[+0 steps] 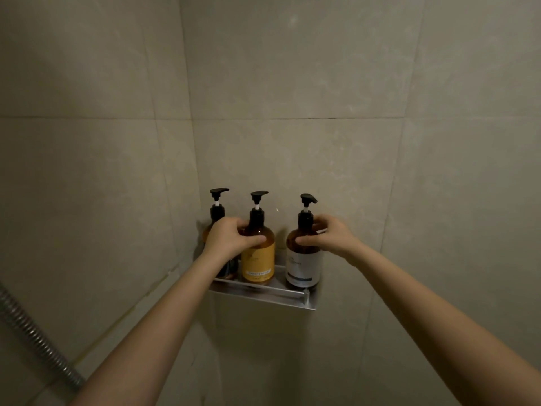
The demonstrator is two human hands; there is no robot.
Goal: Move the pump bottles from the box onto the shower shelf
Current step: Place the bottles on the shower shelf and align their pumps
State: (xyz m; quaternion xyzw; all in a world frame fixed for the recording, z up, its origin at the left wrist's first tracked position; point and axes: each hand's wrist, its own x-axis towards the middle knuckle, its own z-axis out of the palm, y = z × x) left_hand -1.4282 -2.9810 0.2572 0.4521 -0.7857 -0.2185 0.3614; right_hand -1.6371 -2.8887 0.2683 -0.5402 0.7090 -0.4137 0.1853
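Three amber pump bottles with black pumps stand upright on a metal shower shelf (289,300) fixed to the tiled wall. My left hand (227,237) wraps the shoulder of the middle bottle with the yellow label (259,265). It partly hides the left bottle (217,210), of which mainly the pump and neck show. My right hand (330,235) grips the shoulder of the right bottle with the white label (303,265). No box is in view.
Beige tiled walls meet in a corner just left of the shelf. A ribbed metal shower hose (35,335) runs diagonally at the lower left.
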